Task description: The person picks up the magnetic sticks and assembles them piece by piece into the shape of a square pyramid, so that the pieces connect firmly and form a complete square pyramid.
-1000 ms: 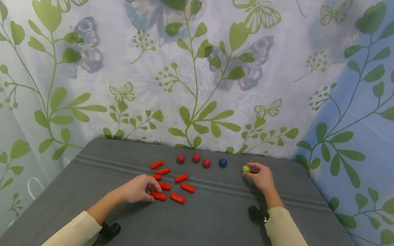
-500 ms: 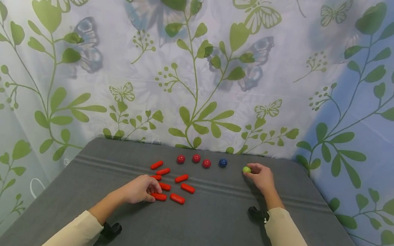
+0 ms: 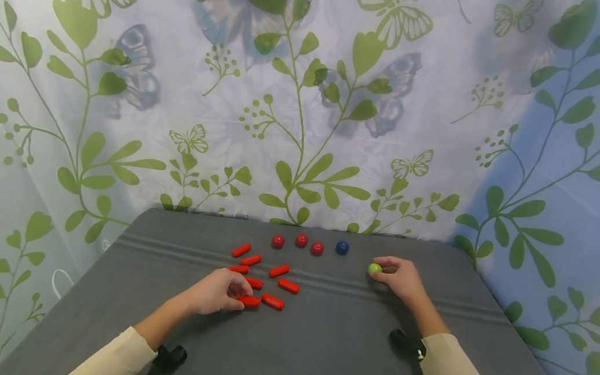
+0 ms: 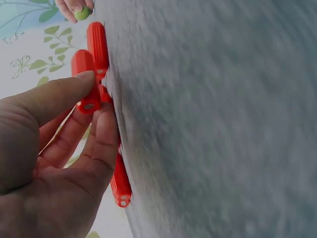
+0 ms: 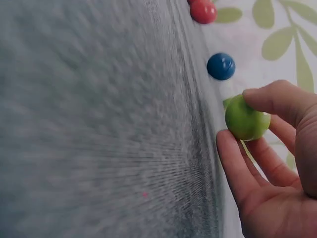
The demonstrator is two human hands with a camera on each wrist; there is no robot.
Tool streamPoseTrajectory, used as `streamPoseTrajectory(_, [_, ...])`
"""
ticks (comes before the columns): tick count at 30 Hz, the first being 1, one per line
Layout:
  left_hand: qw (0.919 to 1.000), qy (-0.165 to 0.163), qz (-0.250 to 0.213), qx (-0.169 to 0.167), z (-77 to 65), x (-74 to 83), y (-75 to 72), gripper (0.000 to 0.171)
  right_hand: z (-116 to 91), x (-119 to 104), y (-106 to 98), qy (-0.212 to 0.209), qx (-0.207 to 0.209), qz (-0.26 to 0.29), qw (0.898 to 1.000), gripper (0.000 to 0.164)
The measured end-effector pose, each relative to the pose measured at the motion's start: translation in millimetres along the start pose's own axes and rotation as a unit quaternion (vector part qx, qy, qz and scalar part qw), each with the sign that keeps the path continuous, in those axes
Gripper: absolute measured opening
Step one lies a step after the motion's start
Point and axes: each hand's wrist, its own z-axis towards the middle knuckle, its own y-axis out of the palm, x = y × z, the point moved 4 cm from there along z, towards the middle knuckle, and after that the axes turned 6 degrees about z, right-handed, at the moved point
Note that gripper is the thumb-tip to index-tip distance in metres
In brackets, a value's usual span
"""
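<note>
My left hand (image 3: 214, 292) pinches a red ribbed bar (image 4: 83, 62) between thumb and fingers; a small hole shows in its end. In the left wrist view the bar tilts up off the grey table, in front of other red bars. Several more red bars lie loose around this hand, among them one red bar (image 3: 273, 301) just to its right. On the right side, my right hand (image 3: 400, 276) holds a green ball (image 5: 245, 119) between thumb and fingertips, close over the table. The ball's far side is hidden by the fingers in the right wrist view.
Toward the back edge of the grey table (image 3: 320, 351) sit a blue ball (image 3: 342, 247) and three red balls, one red ball (image 3: 277, 242) at the left. A leaf-patterned curtain (image 3: 304, 124) hangs behind the table and along its sides.
My left hand has raised the red bar and shifted it slightly right. My right hand has drawn the green ball a little toward me. The other balls and bars stay put.
</note>
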Motion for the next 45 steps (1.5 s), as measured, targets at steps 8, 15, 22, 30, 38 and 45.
streamPoseTrajectory(8, [0.9988, 0.022, -0.041, 0.011, 7.5, 22.6, 18.2, 0.02, -23.3, -11.1, 10.4, 0.009, -0.046, 0.031, 0.998, 0.04])
streamPoseTrajectory(15, [0.9982, 0.033, -0.05, -0.002, 23.3, 49.1, 37.8, 0.02, -47.0, -18.8, 21.0, 0.013, -0.101, 0.089, 0.991, 0.044])
streamPoseTrajectory(22, [0.9968, 0.032, -0.074, -0.003, 38.8, 67.8, 52.5, 0.018, -67.7, -28.0, 31.9, 0.011, -0.179, 0.136, 0.974, 0.048])
streamPoseTrajectory(30, [0.9942, -0.001, -0.106, -0.017, 53.9, 75.0, 61.9, 0.019, -83.6, -40.0, 46.7, -0.004, -0.225, 0.133, 0.965, 0.039])
streamPoseTrajectory(38, [0.995, 0.002, -0.098, -0.019, 63.3, 85.3, 71.8, 0.02, -90.0, -44.0, 52.7, -0.001, -0.229, 0.133, 0.964, 0.041])
streamPoseTrajectory(45, [0.9966, 0.001, -0.082, -0.013, 70.3, 91.9, 78.4, 0.018, -97.5, -52.3, 59.0, -0.027, -0.25, 0.153, 0.956, 0.036])
